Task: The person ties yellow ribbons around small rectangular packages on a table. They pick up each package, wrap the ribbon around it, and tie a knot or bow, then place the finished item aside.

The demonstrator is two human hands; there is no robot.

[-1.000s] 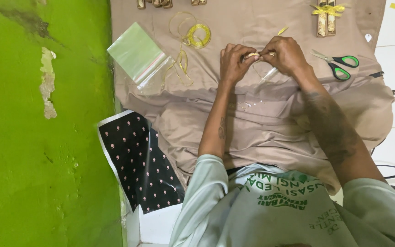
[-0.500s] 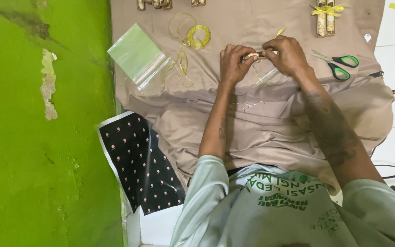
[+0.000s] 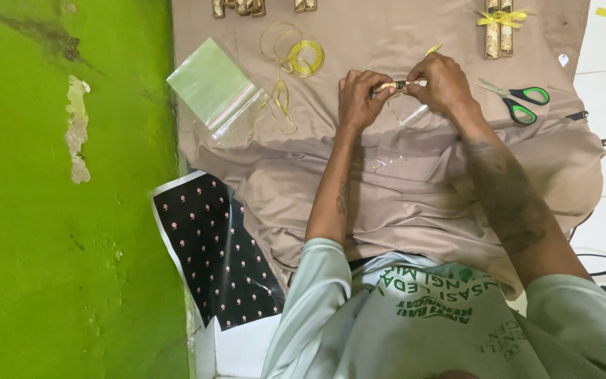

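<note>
Ribbon point(image 3: 429, 50) could slip loose, I judge, since left hand point(image 3: 360, 98) and right hand point(image 3: 443, 84) pinch the small roll point(image 3: 395, 85) only at its ends above the cloth point(image 3: 401, 189).

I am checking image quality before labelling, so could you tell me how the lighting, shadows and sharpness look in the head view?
Head view: even, soft light; faint shadow under the left hand and right hand on the beige cloth; mild glare on the clear plastic bags; the scissors look sharp; the small piece between the hands is too small to resolve.

A tan cloth point(image 3: 401, 182) is spread flat — scissors point(image 3: 517, 100) right of a gold ribbon coil point(image 3: 304, 57), clear bags point(image 3: 212, 88) left of it.
</note>
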